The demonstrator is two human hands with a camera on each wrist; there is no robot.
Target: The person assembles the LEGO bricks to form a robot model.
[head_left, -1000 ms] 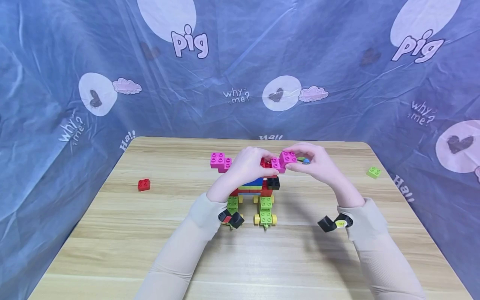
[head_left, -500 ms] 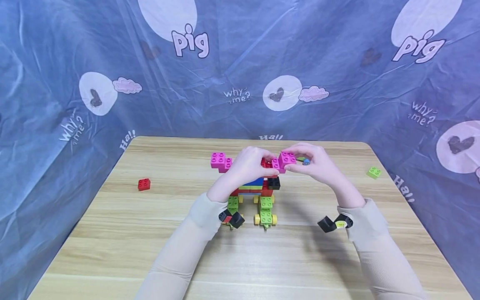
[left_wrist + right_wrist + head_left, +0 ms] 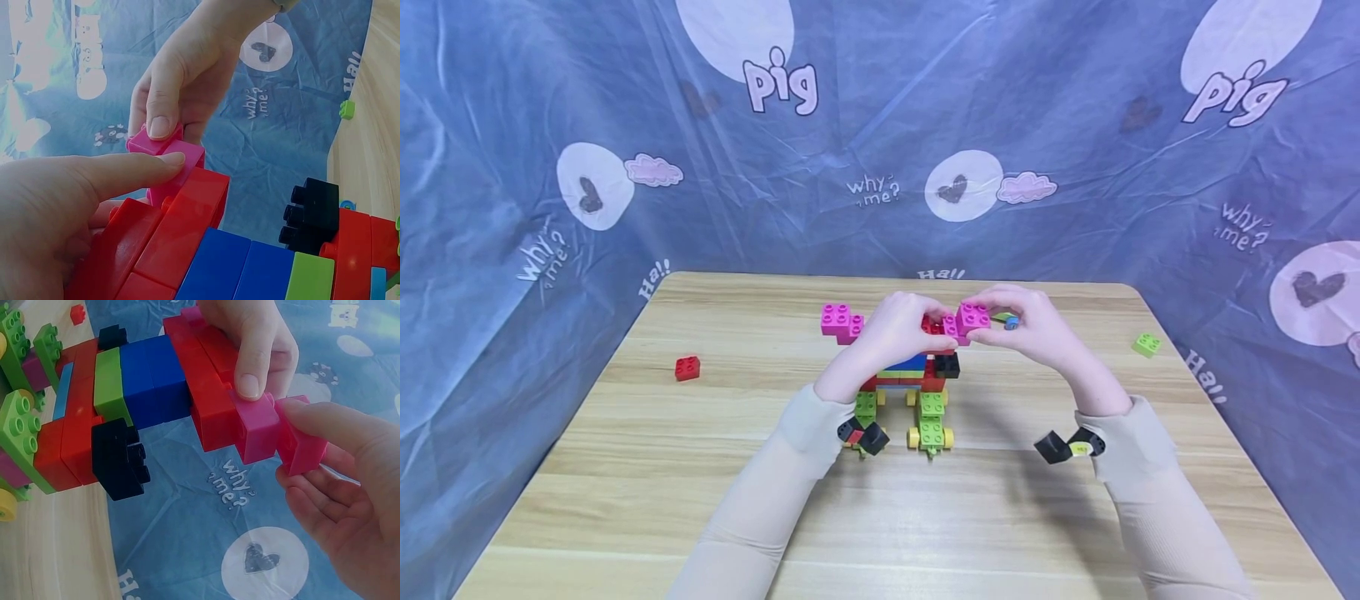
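A block figure of red, blue [image 3: 910,364], green and black bricks stands on wheeled green bases [image 3: 932,421] in the middle of the table. At the right end of its red top row sits a pink brick [image 3: 258,428], pinched by my left hand [image 3: 891,332]. My right hand [image 3: 1028,328] pinches an outer pink brick [image 3: 303,434] between thumb and fingers. That outer brick sits right against the inner one; whether their studs are joined I cannot tell. Two more pink bricks [image 3: 837,320] form a step at the figure's left end. My left forearm hides part of the figure.
A loose red brick [image 3: 687,368] lies to the left on the wooden table [image 3: 625,500]. On the right is a light green brick [image 3: 1147,345]. A small blue and green piece [image 3: 1011,322] shows behind my right hand. Printed blue cloth [image 3: 880,233] hangs around the table.
The outer pink brick, in my right fingers, has shifted very slightly left towards the inner one. My left hand and the figure have stayed where they were.
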